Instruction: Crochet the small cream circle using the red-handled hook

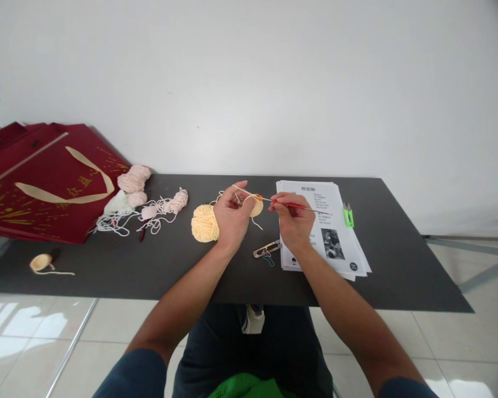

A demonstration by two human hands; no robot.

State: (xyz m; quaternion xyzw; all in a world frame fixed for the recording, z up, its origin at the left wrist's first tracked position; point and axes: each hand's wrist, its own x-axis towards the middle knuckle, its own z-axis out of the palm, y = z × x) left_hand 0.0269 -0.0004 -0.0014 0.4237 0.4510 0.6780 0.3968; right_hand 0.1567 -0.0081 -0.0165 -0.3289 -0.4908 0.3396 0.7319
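Observation:
My left hand (231,217) is closed, pinching a small cream crochet piece (257,205) with an orange spot, and a strand of cream yarn runs over its fingers. My right hand (294,221) is closed on a red crochet hook (299,207) whose tip points left into the piece. Both hands hover above the dark table (398,260). A ball of cream yarn (205,223) lies just left of my left wrist.
A stack of printed sheets (336,232) lies under my right hand, with green thread snips (348,215) beside it. Stitch markers and a clip (266,250) lie near my wrists. Pink and white yarn (149,202), red folders (45,182) and a small cream piece (41,262) sit left.

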